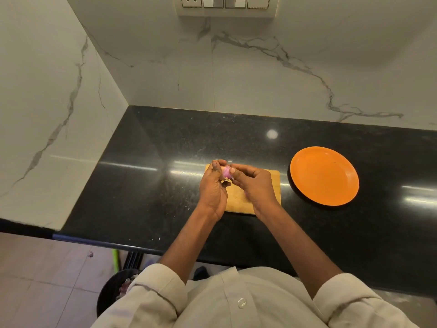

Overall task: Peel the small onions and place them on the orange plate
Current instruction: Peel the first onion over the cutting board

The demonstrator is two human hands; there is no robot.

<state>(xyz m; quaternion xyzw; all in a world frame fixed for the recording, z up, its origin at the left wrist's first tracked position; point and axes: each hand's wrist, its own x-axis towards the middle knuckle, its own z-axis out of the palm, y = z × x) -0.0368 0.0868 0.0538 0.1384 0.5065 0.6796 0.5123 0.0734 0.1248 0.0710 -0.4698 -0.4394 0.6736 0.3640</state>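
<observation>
Fingertips (215,165) of both hands close on a small pink onion (226,172) near the centre of the frame — the left hand (212,188) curls round it from the left side, thumb up against the bulb, while the right hand (254,183) pinches at it from the right with bent fingers. The onion sits between the two hands, held up over the far left corner of a wooden cutting board (272,185); whether any skin hangs loose from it is too small to tell. The board lies flat on a black polished countertop (142,185), which runs across the middle of the frame. To the right of the board, just apart from it, an orange plate (324,176) rests on the same counter, nothing on it. Behind the counter rises a white marble-veined wall (236,79) with a switch panel (225,3) at the top edge. At lower left — below the counter's edge — a dark round bin (111,290) stands on the tiled floor (35,280).
</observation>
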